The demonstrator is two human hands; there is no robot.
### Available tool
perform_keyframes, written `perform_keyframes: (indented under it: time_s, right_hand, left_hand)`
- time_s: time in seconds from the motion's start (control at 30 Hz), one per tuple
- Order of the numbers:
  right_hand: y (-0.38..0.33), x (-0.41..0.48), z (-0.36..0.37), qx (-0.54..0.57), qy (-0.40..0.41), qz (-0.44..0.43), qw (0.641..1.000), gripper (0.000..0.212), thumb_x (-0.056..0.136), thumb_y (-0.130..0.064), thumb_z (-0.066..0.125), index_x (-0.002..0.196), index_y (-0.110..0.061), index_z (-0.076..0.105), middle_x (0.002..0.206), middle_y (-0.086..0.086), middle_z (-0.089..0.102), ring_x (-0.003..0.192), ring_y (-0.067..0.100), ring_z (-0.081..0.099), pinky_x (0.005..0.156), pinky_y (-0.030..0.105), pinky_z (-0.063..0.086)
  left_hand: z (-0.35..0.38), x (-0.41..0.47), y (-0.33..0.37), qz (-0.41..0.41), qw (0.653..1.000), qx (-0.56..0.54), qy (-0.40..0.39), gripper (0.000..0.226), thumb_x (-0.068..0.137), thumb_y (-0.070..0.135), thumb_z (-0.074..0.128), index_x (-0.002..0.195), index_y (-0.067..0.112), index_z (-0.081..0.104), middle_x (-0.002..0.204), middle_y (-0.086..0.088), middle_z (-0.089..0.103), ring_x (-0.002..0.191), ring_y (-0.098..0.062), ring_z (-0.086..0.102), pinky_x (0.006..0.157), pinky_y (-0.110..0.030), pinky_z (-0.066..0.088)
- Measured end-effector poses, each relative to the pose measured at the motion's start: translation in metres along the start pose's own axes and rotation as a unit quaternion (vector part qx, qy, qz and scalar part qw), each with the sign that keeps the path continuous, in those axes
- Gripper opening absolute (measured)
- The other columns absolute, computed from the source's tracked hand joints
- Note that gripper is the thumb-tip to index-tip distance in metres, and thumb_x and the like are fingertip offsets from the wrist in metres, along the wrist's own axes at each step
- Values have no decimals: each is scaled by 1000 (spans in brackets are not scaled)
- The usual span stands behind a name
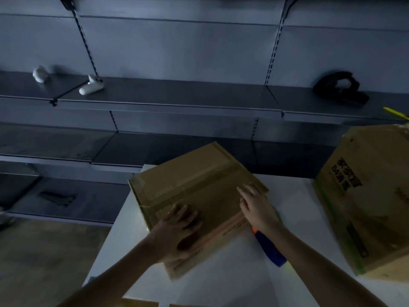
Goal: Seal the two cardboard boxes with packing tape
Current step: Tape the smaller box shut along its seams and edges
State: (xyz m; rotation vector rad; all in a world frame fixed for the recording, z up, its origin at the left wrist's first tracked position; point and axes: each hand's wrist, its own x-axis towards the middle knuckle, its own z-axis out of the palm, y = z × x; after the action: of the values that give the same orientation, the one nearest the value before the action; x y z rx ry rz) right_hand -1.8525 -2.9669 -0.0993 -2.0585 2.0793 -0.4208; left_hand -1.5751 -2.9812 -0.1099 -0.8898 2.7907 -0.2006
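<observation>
Cardboard box (188,166) lies on the white table (221,275), long axis and tape seam (200,180) running near-left to far-right; my left hand (174,231) and right hand (256,207) press flat, unclenched, on top.

Left forearm (124,269) and right forearm (309,251) reach forward, bare. Left grip (177,229) lies palm down, fingers straight and spread, slightly blurred; right grip (257,207), just to its right, is likewise flat, fingers extended.

I am pressing my left hand (177,231) and right hand (256,207) flat on the taped cardboard box (192,185) lying on the white table (232,273); a second box (371,196) is standing well apart at right.
</observation>
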Motion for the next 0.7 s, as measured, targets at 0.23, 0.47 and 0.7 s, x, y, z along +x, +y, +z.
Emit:
perform_keyframes:
  time_s: [0.23, 0.47, 0.7]
  right_hand:
    - [18, -7, 4, 98, -93, 165, 977, 58, 97, -48, 23, 138, -10, 38, 139, 11, 47, 124, 23, 47, 103, 29, 37]
    - [1, -21, 13, 264, 1, 192, 945, 44, 102, -24, 31, 145, -15, 29, 137, 9, 50, 119, 21, 53, 93, 25, 44]
    - [2, -40, 21, 325, 98, 211, 917, 31, 95, -8, 47, 121, -18, 62, 103, 14, 70, 90, 31, 65, 80, 43, 52]
  left_hand:
    - [24, -47, -61, -8, 1000, -9, 5, 63, 94, 58, 23, 148, 26, 19, 142, 1, 45, 133, -21, 39, 109, -44, 33]
    - [0, 3, -6, -123, 991, -47, -33, 78, 95, 60, 5, 119, 15, 64, 123, -9, 62, 113, -29, 59, 88, -53, 49]
    - [-13, 39, 19, -80, 995, -44, -34, 81, 87, 69, -1, 136, 25, 46, 140, -11, 47, 126, -39, 45, 98, -61, 37]
